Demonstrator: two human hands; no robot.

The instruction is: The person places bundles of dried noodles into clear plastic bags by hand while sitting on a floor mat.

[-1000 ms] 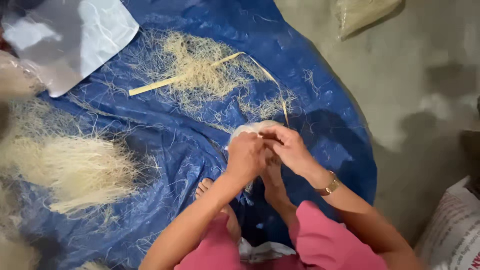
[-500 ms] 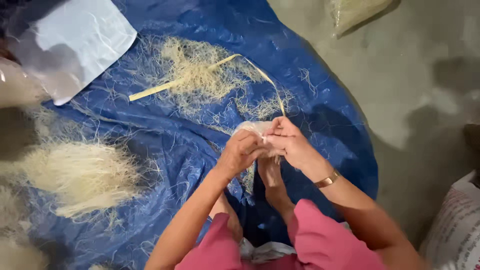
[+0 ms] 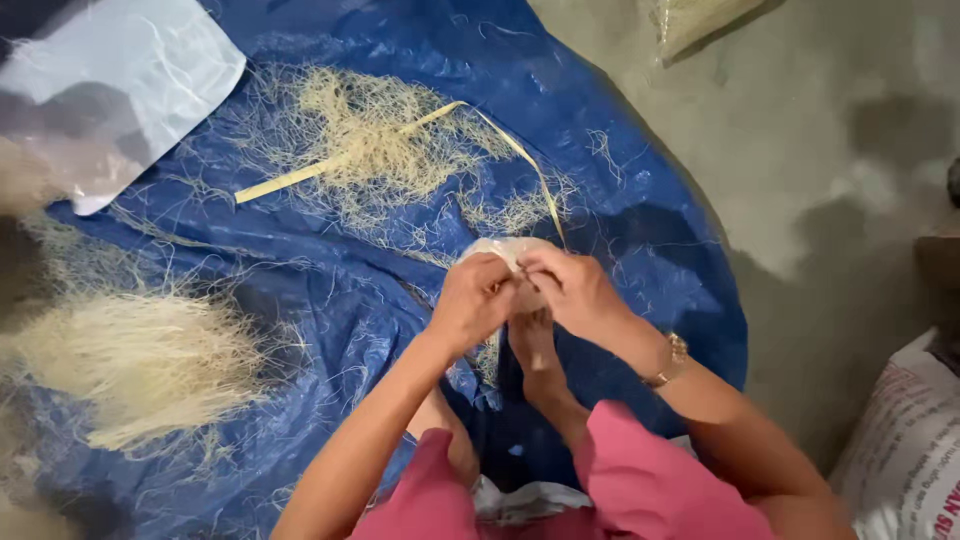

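floor: bare grey concrete (image 3: 830,150), dark damp patches right | cover: blue tarp (image 3: 640,110) over most of frame | lower right: white woven sack (image 3: 905,440) | light: dim, soft

soft, fairly dim indoor light falls from above, with no hard glare. the blue tarp (image 3: 620,130) shows mild sheen along its creases. dark shadow pools under the arms and over the concrete floor (image 3: 840,150) at right. the left edge blurs: the pale fibre pile (image 3: 130,360) looks smeared and out of focus.
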